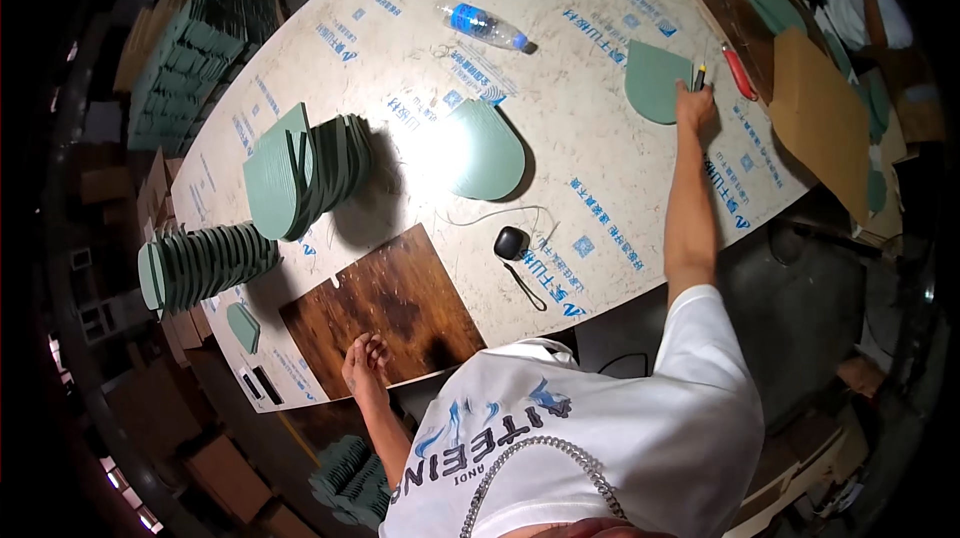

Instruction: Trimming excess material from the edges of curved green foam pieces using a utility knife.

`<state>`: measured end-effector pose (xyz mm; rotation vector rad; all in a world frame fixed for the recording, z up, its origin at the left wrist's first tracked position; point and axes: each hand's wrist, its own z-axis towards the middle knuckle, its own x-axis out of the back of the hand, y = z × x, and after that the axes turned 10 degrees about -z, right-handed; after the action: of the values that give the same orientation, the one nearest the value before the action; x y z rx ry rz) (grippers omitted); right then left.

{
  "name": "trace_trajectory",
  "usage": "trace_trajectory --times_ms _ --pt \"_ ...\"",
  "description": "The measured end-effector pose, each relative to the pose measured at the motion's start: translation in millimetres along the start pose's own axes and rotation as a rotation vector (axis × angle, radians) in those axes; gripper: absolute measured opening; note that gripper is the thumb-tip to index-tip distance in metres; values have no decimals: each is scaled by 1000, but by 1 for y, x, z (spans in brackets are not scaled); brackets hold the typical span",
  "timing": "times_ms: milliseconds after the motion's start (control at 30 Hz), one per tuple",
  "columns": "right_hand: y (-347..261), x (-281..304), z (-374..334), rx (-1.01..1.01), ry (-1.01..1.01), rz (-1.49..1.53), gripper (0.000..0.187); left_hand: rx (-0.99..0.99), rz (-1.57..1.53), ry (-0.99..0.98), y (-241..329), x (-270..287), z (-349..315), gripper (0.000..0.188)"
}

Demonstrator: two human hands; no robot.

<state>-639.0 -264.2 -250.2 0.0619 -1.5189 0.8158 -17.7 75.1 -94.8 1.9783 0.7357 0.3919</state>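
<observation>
On the right side of the table, my right hand [696, 106] is closed around a slim black tool [699, 77] with a yellow tip. Its thumb side touches the edge of a green panel [655, 81], flat with one rounded end. My left hand [366, 362] hovers by the table's near edge, over a dark brown wood-grain board [385, 303]. Its fingers are loosely curled and apart, with nothing visible in them. In the middle lies a green rounded stack of panels [488, 150], partly washed out by glare.
To the left stand a leaning green stack [305, 173] and a row of upright green panels [208, 263]. A water bottle [485, 26] lies at the back. A black case [510, 242] with a strap sits near the front. A red-handled tool [739, 72] lies by the right edge.
</observation>
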Motion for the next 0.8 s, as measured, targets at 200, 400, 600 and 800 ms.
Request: trace_trajectory --times_ms 200,400,600,800 --pt "36 -47 95 -96 -232 -58 40 -11 121 -47 13 -27 2 41" --pt "6 -5 62 142 -381 -339 29 65 69 -52 -5 -33 8 40" --pt "9 43 10 268 -164 -289 24 -9 181 -403 16 -164 25 43" --pt "66 25 -3 -121 -179 45 27 57 212 -569 3 -191 23 35"
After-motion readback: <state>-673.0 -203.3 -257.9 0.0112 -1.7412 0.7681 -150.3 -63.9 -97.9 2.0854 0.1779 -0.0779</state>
